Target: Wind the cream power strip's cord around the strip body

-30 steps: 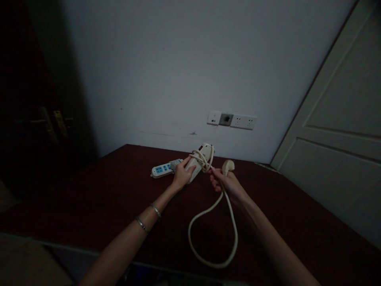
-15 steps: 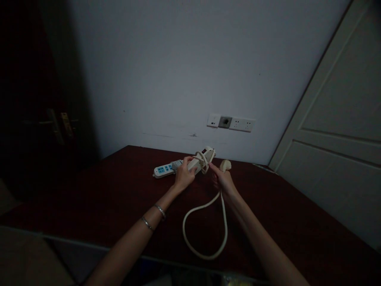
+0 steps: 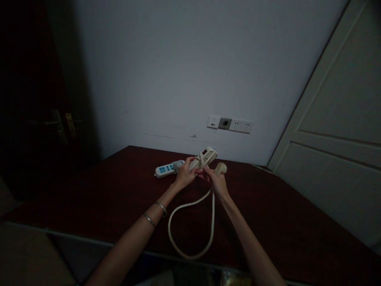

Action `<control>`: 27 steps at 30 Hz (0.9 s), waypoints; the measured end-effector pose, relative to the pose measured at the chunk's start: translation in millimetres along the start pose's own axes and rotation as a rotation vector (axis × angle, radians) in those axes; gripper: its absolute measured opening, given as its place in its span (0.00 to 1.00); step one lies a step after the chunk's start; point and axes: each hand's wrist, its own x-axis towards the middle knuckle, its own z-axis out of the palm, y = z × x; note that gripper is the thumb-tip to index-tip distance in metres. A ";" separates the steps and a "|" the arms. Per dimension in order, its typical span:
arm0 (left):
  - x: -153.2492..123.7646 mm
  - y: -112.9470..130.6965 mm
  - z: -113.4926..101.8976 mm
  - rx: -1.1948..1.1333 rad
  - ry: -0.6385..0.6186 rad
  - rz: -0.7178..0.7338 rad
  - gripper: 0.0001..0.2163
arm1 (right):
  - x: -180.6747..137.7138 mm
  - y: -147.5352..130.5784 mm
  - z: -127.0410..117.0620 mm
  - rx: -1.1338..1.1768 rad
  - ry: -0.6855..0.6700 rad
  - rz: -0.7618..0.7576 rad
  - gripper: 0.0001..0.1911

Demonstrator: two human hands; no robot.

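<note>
My left hand (image 3: 185, 174) is closed around a cream power strip (image 3: 205, 155) held tilted above the dark red table (image 3: 119, 186). Its cord is wound round the strip's body. My right hand (image 3: 216, 180) is closed on the cream cord and plug (image 3: 220, 168), right beside the left hand, fingers nearly touching. A long loop of the cord (image 3: 190, 226) hangs down from my right hand over the table. A second white power strip with blue sockets (image 3: 167, 168) lies flat on the table just behind my left hand. Two bangles sit on my left wrist.
A row of wall sockets (image 3: 231, 124) is mounted on the white wall above the table's far edge. A white panelled door (image 3: 339, 135) stands at the right. At the left, a dark door with a handle (image 3: 59, 127) is in shadow.
My right hand has moved left to meet the left hand at the strip, bringing the plug along. The hanging cord loop has swung left and narrowed.
</note>
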 end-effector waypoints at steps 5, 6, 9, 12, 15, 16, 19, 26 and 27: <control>5.6 -9.6 -4.6 -0.189 -0.152 0.040 0.15 | 2.1 -4.1 -14.4 -0.183 -0.090 -0.015 0.23; 6.1 -10.7 -5.3 -0.197 -0.161 0.033 0.16 | 2.9 -4.5 -17.8 -0.203 -0.111 -0.025 0.23; 7.2 -12.1 -6.6 -0.206 -0.181 0.003 0.22 | 5.3 -2.5 -25.3 -0.213 -0.153 -0.037 0.21; 8.1 -11.3 -7.3 -0.315 -0.248 -0.070 0.27 | 8.4 3.0 -29.2 -0.161 -0.171 0.000 0.16; 8.7 -9.5 -6.3 -0.457 -0.294 -0.216 0.26 | 10.8 9.5 -30.6 -0.148 -0.168 0.016 0.16; 8.6 -8.9 -5.5 -0.473 -0.285 -0.251 0.26 | 10.6 11.4 -30.1 -0.170 -0.168 0.014 0.15; 7.2 -7.7 -2.6 -0.452 -0.244 -0.276 0.26 | 6.3 15.3 -24.3 -0.219 -0.237 0.026 0.13; 4.6 -9.4 0.6 -0.485 -0.066 -0.262 0.23 | -5.3 14.5 2.4 -0.174 -0.402 -0.006 0.09; 5.0 -9.5 1.2 -0.500 -0.016 -0.266 0.23 | -5.9 14.2 5.3 -0.176 -0.402 -0.012 0.09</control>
